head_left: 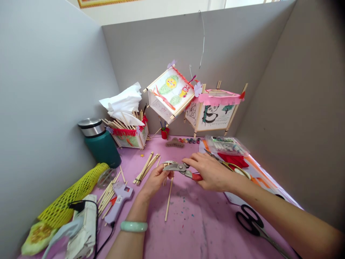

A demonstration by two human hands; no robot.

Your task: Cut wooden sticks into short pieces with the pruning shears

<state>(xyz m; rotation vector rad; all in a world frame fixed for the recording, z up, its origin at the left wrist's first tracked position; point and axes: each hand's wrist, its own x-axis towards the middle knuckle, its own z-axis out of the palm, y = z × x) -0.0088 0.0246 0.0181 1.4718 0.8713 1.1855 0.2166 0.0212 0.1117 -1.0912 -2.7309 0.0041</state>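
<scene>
My left hand [156, 181] pinches a thin wooden stick [168, 199] whose long end hangs down toward the pink table. My right hand [211, 172] grips a pair of red-handled pruning shears [179, 168]. The shears' steel jaws reach across to the top of my left hand, close to the stick ends, and the fingers partly hide the tips. A small bundle of wooden sticks [145, 169] lies just beyond my left hand.
A hot glue gun [120, 201], loose sticks, a green flask [101, 144], a yellow net sleeve [72, 194] and a white power strip [83, 226] crowd the left. Black scissors [249, 220] lie at right. Paper lanterns [169, 94] hang ahead, between grey partition walls [51, 90].
</scene>
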